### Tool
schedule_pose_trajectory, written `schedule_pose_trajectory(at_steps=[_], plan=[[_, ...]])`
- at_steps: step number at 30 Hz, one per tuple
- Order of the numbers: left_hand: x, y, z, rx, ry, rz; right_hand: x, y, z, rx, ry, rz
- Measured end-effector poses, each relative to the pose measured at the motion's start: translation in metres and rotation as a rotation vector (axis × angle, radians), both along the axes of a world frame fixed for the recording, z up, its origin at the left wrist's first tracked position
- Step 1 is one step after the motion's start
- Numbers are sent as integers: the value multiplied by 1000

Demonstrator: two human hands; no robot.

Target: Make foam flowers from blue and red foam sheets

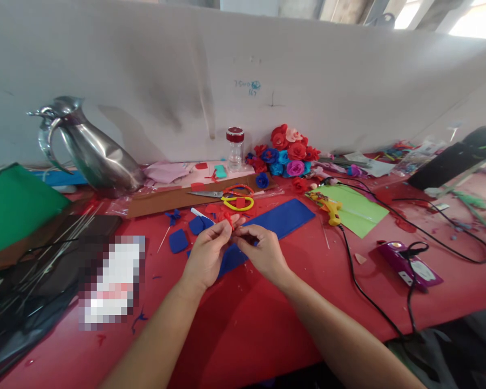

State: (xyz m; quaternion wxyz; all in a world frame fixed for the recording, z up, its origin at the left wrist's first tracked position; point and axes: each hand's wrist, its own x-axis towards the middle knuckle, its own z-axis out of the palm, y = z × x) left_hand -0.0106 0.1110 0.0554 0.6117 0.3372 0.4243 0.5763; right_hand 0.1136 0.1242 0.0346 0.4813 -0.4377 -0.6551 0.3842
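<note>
My left hand (211, 249) pinches a small red flower piece (227, 219) over the middle of the red table (243, 329). Close beside it, my right hand (262, 249) has its fingers pressed together near the base of that piece; what they hold is too small to tell. Beneath both hands lies a long blue strip (294, 216). Blue cut pieces (179, 241) rest to the left. Behind the hands are scissors (237, 201) with red and yellow handles, on a brown strip (157, 204).
A steel jug (101, 151) and green sheet (20, 205) stand at left. Finished flowers (287, 151) and a lidded jar (235, 148) are at the back. On the right are a yellow glue gun (330, 208), a green sheet (358, 210), a purple device (409, 265) and black cables.
</note>
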Motion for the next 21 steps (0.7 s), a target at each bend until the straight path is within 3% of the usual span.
schedule_pose_trajectory(at_steps=[4,7,16,21], plan=[[-2,1,-1,8,96,149,-1,-2,2,31,-45,0],[-4,1,-4,26,218,189,-1,-3,3,45,-83,8],[-3,0,-5,163,335,133,-2,-3,2,53,-65,-10],[-2,1,-7,204,294,71,-2,-2,3,63,-72,-12]])
